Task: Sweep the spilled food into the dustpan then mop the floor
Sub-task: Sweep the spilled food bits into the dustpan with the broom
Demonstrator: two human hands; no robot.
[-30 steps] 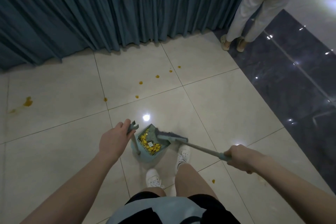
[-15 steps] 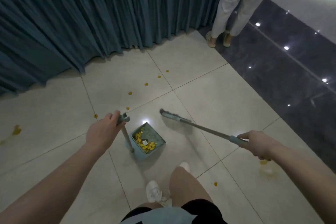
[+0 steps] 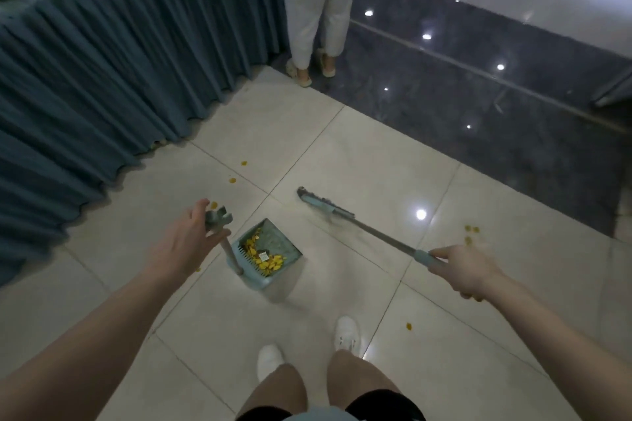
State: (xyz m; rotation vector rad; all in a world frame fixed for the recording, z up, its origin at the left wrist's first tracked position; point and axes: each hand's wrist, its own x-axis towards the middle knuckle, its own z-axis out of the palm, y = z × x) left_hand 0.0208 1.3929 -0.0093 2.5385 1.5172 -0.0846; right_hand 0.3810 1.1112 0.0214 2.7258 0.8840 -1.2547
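A light blue dustpan (image 3: pixel 277 243) stands on the pale tiles just ahead of my feet, with a heap of yellow food pieces inside. My left hand (image 3: pixel 186 241) grips the top of its upright handle (image 3: pixel 219 217). My right hand (image 3: pixel 466 272) is closed around the blue grip of a broom (image 3: pixel 325 203), whose head is off to the right of the dustpan, apart from it. Loose yellow food bits lie scattered: two ahead near the curtain (image 3: pixel 232 180), a few at the right (image 3: pixel 472 232), one by my right foot (image 3: pixel 408 326).
A pleated blue curtain (image 3: pixel 113 79) runs along the left and back. A person in white trousers (image 3: pixel 316 10) stands at the back by the curtain's end. Dark glossy floor (image 3: pixel 478 120) borders the pale tiles on the right. My white shoes (image 3: pixel 347 333) are below the dustpan.
The broom head has left the dustpan and swung out to the right. My view has turned right, bringing the food bits at the right into sight. The dustpan stays in my left hand.
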